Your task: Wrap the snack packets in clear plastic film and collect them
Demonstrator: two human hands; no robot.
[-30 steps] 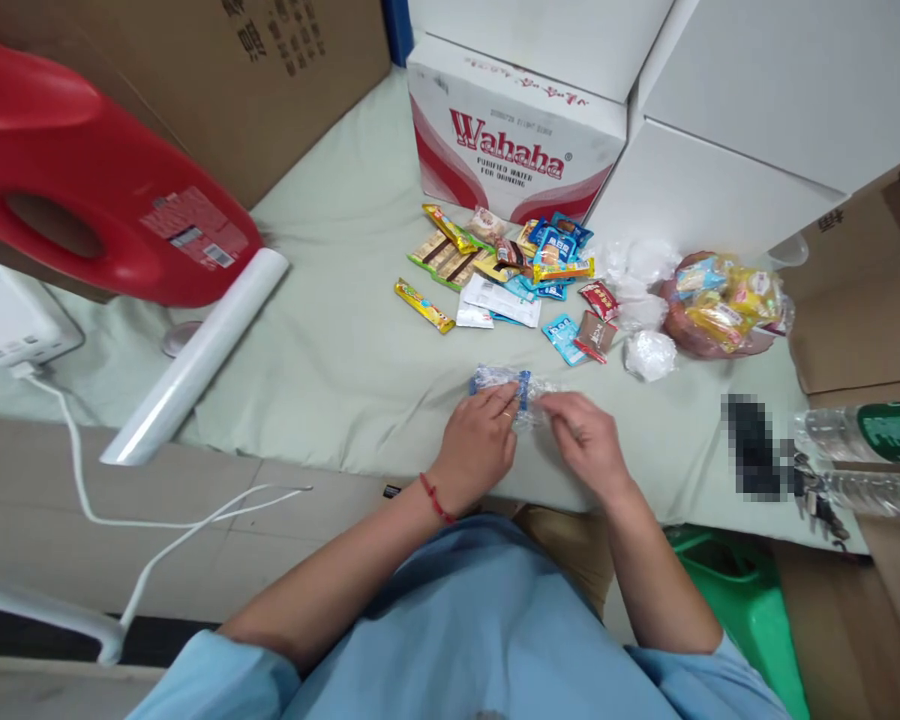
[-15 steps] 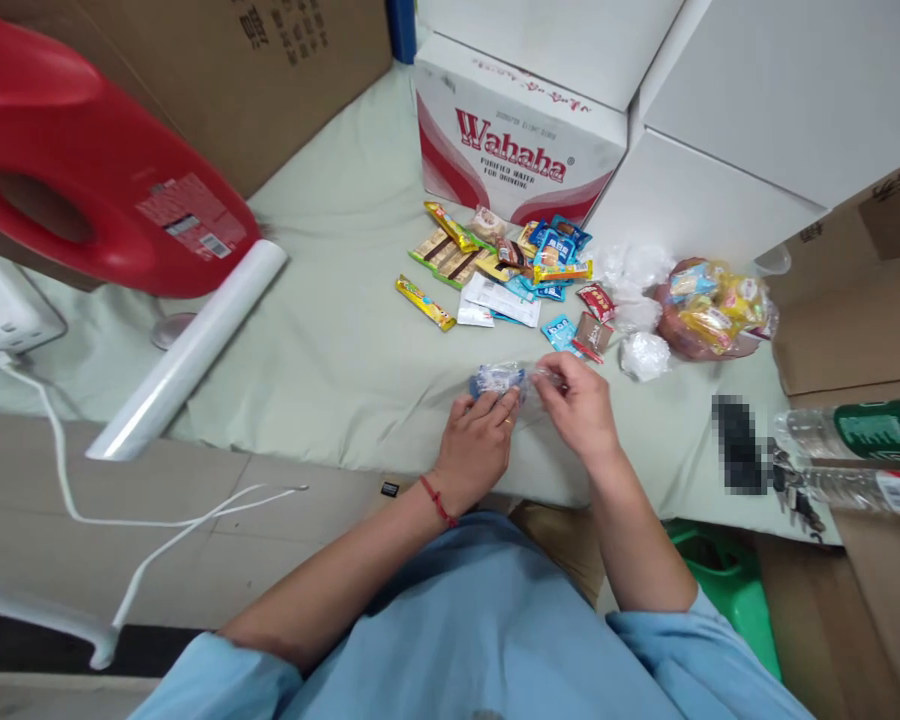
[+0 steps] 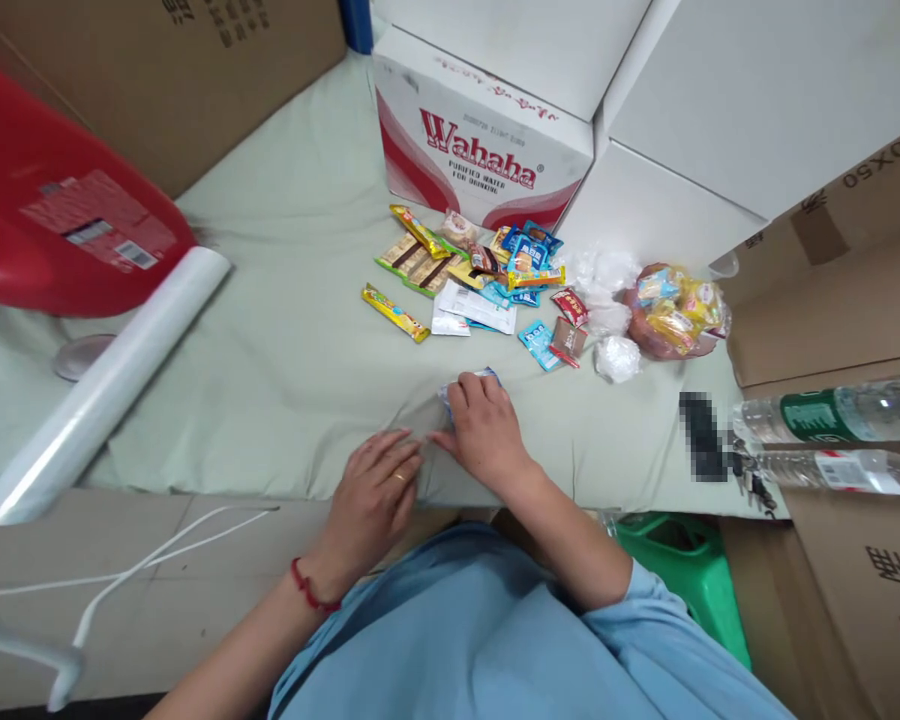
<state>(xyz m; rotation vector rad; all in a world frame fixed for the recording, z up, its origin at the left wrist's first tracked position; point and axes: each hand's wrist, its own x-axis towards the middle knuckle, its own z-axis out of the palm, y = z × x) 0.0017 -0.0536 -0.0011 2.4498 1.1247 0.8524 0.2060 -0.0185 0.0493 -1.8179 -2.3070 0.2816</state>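
Under the fingers of my right hand [image 3: 487,430] lies a small blue-and-white bundle [image 3: 489,374], mostly hidden. Those fingers curl over it on the cloth, with the thumb held apart to the left. My left hand [image 3: 375,485], wearing a ring and a red string bracelet, rests at the near edge of the bed-like surface [image 3: 285,400]. Its fingers are stretched out and nothing shows in them. Further off is a pile of snack packets [image 3: 529,255], with a yellow snack bar [image 3: 394,313] and a light-blue sachet [image 3: 538,345] nearer to me.
White crumpled plastic balls [image 3: 616,358] sit beside a bowl of wrapped snacks [image 3: 675,310]. A long plastic film roll [image 3: 112,375] and red jug [image 3: 67,220] stand left. Plastic bottles [image 3: 832,412] and keys [image 3: 754,490] lie right. A Wahaha carton [image 3: 484,150] is behind.
My left hand has let go of the bundle and moved left and nearer to me. The right hand has moved left onto the bundle. The view has shifted right.
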